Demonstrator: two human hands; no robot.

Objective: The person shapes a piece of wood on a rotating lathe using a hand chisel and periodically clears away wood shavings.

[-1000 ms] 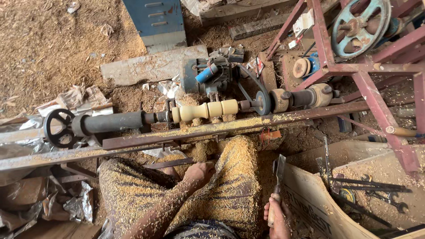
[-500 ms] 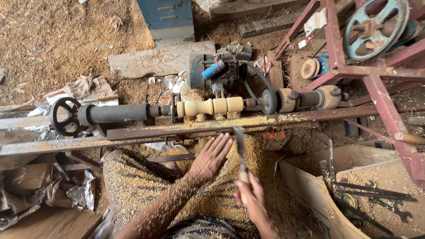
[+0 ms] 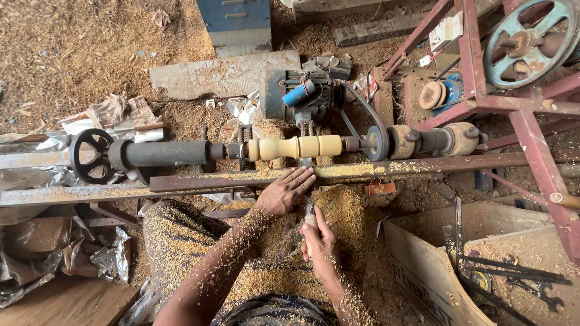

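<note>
A pale turned wooden piece (image 3: 296, 147) sits mounted on a floor lathe, between the dark tailstock (image 3: 163, 153) and the belt pulley (image 3: 379, 142). My left hand (image 3: 284, 191) lies flat with its fingers on the long steel tool rest (image 3: 266, 176) just below the piece. My right hand (image 3: 318, 240) grips the handle of a chisel (image 3: 309, 211), whose blade passes under my left fingers toward the rest. Both forearms and my lap are covered in sawdust.
A black handwheel (image 3: 90, 156) ends the tailstock at left. The motor (image 3: 296, 93) stands behind the lathe. A red metal frame (image 3: 525, 108) with a large pulley is at right. A cardboard box (image 3: 459, 265) with hand tools lies at lower right. Sawdust covers the ground.
Both hands came up from my lap to the tool rest. The chisel, earlier held low at my right, now lies under my left fingers at the rest.
</note>
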